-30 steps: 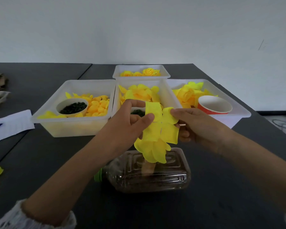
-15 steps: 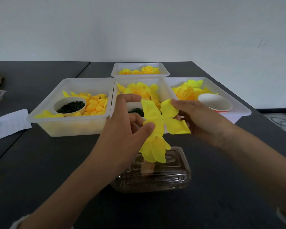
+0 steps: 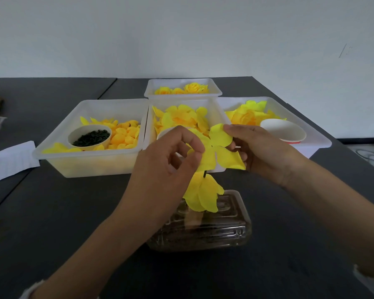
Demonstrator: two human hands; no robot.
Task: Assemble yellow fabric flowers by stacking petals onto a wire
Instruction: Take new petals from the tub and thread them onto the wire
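A flat yellow petal layer (image 3: 220,147) with several lobes hangs in the air above a clear plastic bottle (image 3: 205,225) lying on its side. My left hand (image 3: 173,160) pinches the layer's left lobe between thumb and forefinger. My right hand (image 3: 259,152) pinches its upper right lobe. A short piece of dark wire (image 3: 204,174) shows just under the layer. Below it, a bunch of drooping yellow petals (image 3: 203,195) sits on the wire over the bottle. The wire's foot is hidden.
Behind stand white trays: small petals with a bowl of dark green bits (image 3: 91,137) on the left, larger petal layers (image 3: 181,117) in the middle, petals with a red-and-white paper cup (image 3: 285,131) on the right, finished flowers (image 3: 190,88) at the back. Paper (image 3: 9,160) lies at the left.
The petal layer has opened from a folded shape into a spread one and turned. My left thumb and forefinger have closed on its left lobe. The view has drifted slightly.
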